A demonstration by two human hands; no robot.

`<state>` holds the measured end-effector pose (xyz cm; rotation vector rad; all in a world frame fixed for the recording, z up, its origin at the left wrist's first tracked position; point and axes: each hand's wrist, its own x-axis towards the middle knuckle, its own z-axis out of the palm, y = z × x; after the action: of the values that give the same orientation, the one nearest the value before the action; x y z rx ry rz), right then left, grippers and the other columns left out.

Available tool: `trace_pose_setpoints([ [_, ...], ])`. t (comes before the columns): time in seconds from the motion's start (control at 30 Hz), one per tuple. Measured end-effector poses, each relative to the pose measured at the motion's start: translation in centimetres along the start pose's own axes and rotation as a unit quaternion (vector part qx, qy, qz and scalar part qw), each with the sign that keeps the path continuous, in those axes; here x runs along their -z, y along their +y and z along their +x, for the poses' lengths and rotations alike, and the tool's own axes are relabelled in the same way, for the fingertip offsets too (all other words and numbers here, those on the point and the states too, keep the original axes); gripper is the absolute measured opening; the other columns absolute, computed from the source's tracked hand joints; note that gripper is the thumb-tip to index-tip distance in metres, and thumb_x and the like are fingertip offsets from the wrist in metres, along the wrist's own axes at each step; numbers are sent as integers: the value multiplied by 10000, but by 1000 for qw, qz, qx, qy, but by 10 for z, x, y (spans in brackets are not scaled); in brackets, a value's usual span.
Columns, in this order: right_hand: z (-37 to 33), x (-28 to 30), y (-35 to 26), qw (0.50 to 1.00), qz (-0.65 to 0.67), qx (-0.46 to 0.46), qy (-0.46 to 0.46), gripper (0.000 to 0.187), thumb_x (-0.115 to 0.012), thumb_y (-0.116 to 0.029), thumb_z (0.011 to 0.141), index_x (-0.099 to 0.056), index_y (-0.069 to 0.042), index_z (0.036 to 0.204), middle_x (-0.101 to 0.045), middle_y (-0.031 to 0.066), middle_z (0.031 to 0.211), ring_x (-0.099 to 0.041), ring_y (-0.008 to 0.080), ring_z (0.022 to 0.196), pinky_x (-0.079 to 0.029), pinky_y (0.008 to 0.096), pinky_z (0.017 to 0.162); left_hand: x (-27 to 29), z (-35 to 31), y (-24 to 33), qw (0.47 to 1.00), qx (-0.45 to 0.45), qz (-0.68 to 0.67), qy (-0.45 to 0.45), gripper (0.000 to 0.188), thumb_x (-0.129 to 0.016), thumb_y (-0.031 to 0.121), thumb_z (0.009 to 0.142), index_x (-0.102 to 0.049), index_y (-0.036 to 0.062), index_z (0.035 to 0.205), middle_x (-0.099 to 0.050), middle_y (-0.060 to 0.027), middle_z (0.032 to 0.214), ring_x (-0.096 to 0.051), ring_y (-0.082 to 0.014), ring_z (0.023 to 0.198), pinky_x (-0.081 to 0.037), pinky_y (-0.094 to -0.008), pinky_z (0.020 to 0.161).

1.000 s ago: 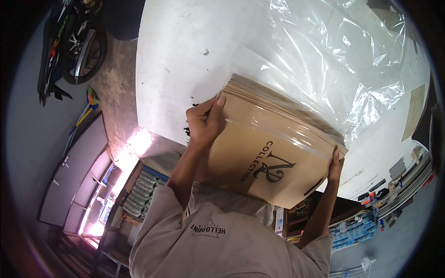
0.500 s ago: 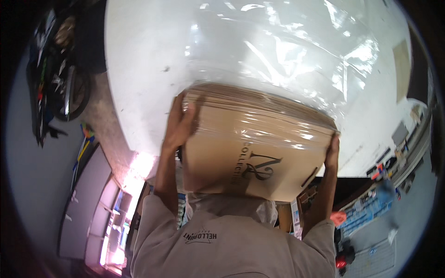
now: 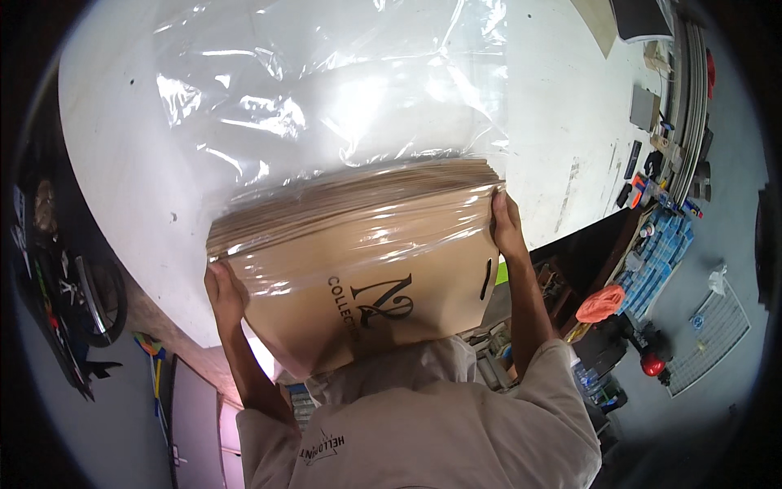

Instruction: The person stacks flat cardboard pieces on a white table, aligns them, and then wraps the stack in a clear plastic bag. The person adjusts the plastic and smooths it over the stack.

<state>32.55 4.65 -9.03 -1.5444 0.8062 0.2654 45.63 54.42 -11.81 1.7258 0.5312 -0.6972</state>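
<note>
A thick stack of flat brown paper bags (image 3: 423,301), printed in black, lies between my hands at the table's near edge. Clear plastic covers its far part, while the near part is bare. My left hand (image 3: 224,293) grips the stack's left side, and my right hand (image 3: 507,224) grips its right side near the far corner. A dark handle slot shows near the right edge of the top bag. Beyond the stack, the loose clear plastic bag (image 3: 269,122) spreads shiny and wrinkled over the white table (image 3: 554,138). Fingers under the stack are hidden.
A bicycle (image 3: 94,301) stands to the left. On the table's right side lie small tools (image 3: 643,183) and a grey flat piece (image 3: 643,107). Blue packages (image 3: 660,253) and an orange-red bundle (image 3: 600,303) sit at the right, near a wire rack (image 3: 709,342).
My view has turned, so the room appears shifted. The stack now sits further left in view, with its right end higher than its left. Both hands keep hold of its sides.
</note>
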Motion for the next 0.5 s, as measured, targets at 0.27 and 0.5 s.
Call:
trace_pose_setpoints([
  [0.27, 7, -8, -13, 992, -111, 6, 55, 438, -551, -333, 1050, -671, 74, 1158, -713, 72, 920, -582, 116, 841, -498, 304, 768, -15, 3, 17, 993, -87, 74, 5, 475, -448, 277, 1093, -448, -85, 1401, -585, -175, 1310, -539, -228, 1197, -394, -350, 1061],
  [0.5, 4, -3, -23, 982, -176, 36, 54, 435, -527, -337, 1059, -677, 62, 1148, -729, 94, 878, -624, 124, 836, -514, 312, 723, -14, 3, 21, 991, -97, 87, -5, 474, -441, 274, 1096, -441, -81, 1409, -579, -172, 1323, -545, -229, 1199, -403, -351, 1059],
])
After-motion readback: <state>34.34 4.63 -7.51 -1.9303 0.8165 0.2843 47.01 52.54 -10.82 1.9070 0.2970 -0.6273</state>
